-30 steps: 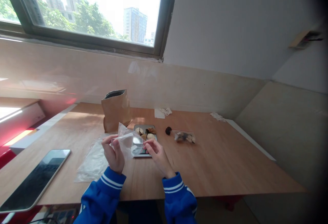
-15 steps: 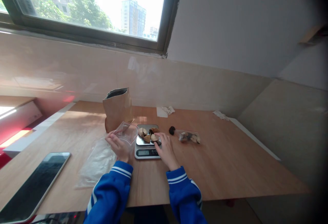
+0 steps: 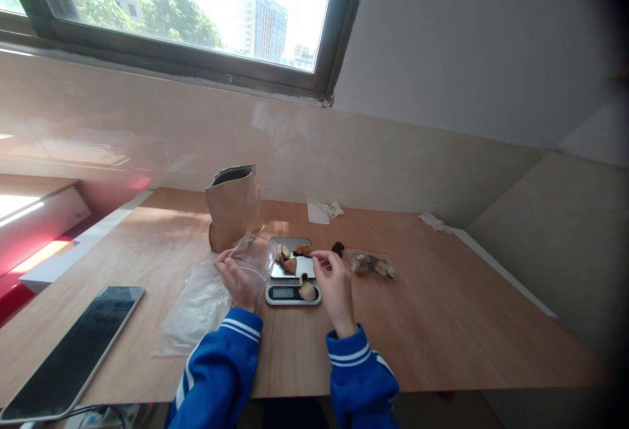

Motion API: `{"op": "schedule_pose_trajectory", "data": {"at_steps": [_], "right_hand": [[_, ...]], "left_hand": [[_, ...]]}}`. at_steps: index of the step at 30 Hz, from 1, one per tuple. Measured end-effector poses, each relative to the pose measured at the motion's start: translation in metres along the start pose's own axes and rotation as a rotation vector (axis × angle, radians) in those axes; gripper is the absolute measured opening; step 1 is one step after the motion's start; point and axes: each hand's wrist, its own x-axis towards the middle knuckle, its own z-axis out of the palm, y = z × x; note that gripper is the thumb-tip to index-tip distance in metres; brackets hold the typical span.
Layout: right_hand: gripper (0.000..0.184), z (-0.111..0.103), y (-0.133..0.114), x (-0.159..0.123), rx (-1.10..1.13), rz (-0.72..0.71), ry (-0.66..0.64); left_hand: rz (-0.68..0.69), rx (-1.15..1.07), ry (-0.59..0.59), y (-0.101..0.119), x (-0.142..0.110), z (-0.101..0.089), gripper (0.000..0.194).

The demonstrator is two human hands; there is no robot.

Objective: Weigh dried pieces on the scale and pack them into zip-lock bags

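A small kitchen scale (image 3: 293, 294) with a metal plate stands before me. Brown and pale pieces like dried mushroom (image 3: 289, 265) lie on its plate. One pale piece (image 3: 307, 291) with a dark stem part rests over the buttons at the scale's front. My left hand (image 3: 238, 279) is closed on a clear zip bag (image 3: 256, 257), its mouth tilted towards the plate's left edge. My right hand (image 3: 335, 288) pinches at the right end of a brown dried mushroom piece (image 3: 303, 250) at the plate's back right; the fingertips' exact contact is hard to see.
A brown paper bag (image 3: 233, 209) stands open behind the clear bag. Right of the scale lie a dark round piece (image 3: 337, 248) and a filled clear bag (image 3: 373, 265). A plastic bag (image 3: 191, 314) and a large phone or tablet (image 3: 73, 354) lie left. Crumpled paper (image 3: 331, 209) sits at the back.
My right hand has pulled back from the pieces and lifted into a pinch. One pale piece has shifted forward from the plate onto the buttons. The view has shifted slightly.
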Motion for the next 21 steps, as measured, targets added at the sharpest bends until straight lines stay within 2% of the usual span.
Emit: {"op": "schedule_pose_trajectory", "data": {"at_steps": [3,7,10,12,15,19,21], "right_hand": [[0.017,0.006,0.0,-0.006,-0.062,-0.076,-0.086],[0.021,0.015,0.015,-0.043,-0.14,-0.139,-0.209],[0.023,0.019,0.023,-0.072,-0.131,-0.153,-0.216],[0.021,0.019,0.023,-0.08,-0.079,-0.152,-0.191],[0.015,0.013,0.011,-0.068,0.036,-0.096,-0.098],[0.025,0.004,-0.025,-0.021,0.264,0.019,0.007],[0.03,0.005,-0.047,0.003,0.379,0.029,0.065]], "left_hand": [[-0.005,0.006,0.001,0.001,0.0,-0.001,0.028],[0.003,0.005,0.035,0.001,0.0,0.0,0.029],[0.008,-0.001,0.028,0.0,0.0,0.001,0.029],[0.011,-0.004,0.016,-0.001,0.0,0.0,0.029],[0.022,-0.002,0.002,-0.004,0.0,0.0,0.031],[0.058,-0.005,-0.018,-0.009,-0.001,0.0,0.033],[0.068,-0.023,-0.038,-0.009,-0.002,0.001,0.033]]}}
